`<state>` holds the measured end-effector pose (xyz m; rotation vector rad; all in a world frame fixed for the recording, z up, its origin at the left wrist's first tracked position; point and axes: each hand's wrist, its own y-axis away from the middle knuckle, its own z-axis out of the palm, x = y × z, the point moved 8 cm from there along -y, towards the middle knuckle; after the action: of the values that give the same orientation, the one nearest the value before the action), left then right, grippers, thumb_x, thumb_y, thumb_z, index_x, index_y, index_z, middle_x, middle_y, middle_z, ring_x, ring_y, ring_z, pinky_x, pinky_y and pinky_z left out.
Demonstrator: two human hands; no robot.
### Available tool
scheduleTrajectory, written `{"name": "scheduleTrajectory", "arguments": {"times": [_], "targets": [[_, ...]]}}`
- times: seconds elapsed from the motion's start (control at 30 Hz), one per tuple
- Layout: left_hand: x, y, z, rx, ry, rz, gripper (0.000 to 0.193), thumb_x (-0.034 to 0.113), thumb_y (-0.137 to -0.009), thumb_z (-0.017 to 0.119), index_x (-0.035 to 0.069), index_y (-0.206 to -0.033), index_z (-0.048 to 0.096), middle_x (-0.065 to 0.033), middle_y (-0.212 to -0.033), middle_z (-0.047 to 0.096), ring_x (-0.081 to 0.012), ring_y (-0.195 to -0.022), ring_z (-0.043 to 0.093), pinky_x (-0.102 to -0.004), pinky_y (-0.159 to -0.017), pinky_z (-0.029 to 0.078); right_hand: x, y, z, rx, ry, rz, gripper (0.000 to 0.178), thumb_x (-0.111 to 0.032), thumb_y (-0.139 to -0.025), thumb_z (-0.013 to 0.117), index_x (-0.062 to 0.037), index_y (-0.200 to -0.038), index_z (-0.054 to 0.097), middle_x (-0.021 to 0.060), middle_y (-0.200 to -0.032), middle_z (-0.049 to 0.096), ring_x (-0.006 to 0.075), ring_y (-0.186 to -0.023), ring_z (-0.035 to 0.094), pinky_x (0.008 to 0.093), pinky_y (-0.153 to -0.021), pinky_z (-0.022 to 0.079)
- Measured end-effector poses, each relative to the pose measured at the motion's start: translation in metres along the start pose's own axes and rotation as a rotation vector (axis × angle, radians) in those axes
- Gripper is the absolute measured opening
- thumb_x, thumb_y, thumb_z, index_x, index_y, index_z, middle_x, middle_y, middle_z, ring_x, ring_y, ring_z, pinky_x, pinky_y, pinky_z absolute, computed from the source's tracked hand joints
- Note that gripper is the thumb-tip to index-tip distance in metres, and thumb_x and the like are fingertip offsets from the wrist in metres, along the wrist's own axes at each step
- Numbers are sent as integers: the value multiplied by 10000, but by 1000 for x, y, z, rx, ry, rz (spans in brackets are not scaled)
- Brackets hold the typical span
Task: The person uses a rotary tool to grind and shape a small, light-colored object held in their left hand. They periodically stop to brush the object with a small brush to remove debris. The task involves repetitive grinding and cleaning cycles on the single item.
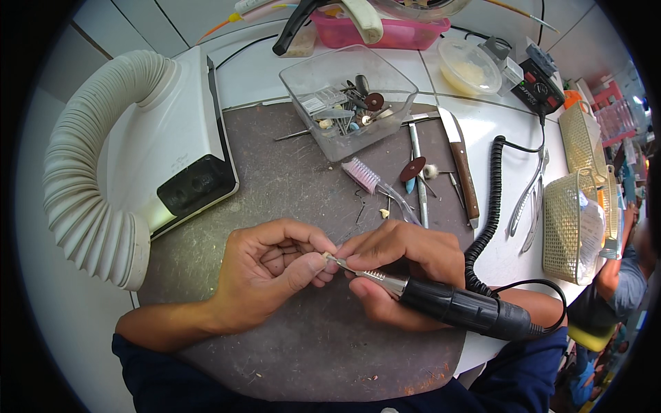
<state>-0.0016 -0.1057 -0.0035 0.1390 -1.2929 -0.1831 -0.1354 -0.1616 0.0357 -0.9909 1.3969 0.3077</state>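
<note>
One small cream-coloured piece [326, 257] is pinched by the left hand [265, 275] above the dark mat [303, 361]; a black rotary handpiece [454, 306] is gripped by the right hand [413, 255], its bit [338, 261] pointed at the piece.

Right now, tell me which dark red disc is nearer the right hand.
The dark red disc outside the clear bin, right of the pink-bristled toothbrush; the other disc lies inside that bin.
</note>
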Motion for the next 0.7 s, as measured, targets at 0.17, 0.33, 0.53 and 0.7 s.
{"name": "scheduleTrajectory", "arguments": {"times": [0.17,0.33,0.53,0.7], "targets": [[-3,0,0,-82,31,17,180,-1,-929,577,-70,-1095,588,-115,-993,646,-118,-884,640,-247,-802,545,-1,0,-1,-1,-3,6,188,3,-792,714,44,-947,614,171,-832,669,304,-879,706,369,-772,570],[-2,0,1,-66,4,4,164,-2,-924,573,-64,-1075,584,-113,-970,643,-120,-865,634,-253,-788,537,-1,1,-1,-6,17,-1,200,-10,-791,719,48,-950,614,172,-820,669,304,-870,708,368,-769,571],[-1,1,-1,1,12,8,135,-17,-905,573,-47,-1036,567,-122,-919,640,-132,-820,634,-265,-746,531,-1,1,0,6,28,-41,203,-16,-781,731,43,-940,619,166,-813,668,314,-867,707,372,-767,572],[-2,0,-2,-2,52,31,132,-30,-891,590,-34,-1020,562,-128,-950,641,-139,-844,642,-270,-758,534,-5,-1,1,41,44,-77,197,22,-739,730,31,-902,620,140,-834,673,276,-839,701,327,-727,562]]}}
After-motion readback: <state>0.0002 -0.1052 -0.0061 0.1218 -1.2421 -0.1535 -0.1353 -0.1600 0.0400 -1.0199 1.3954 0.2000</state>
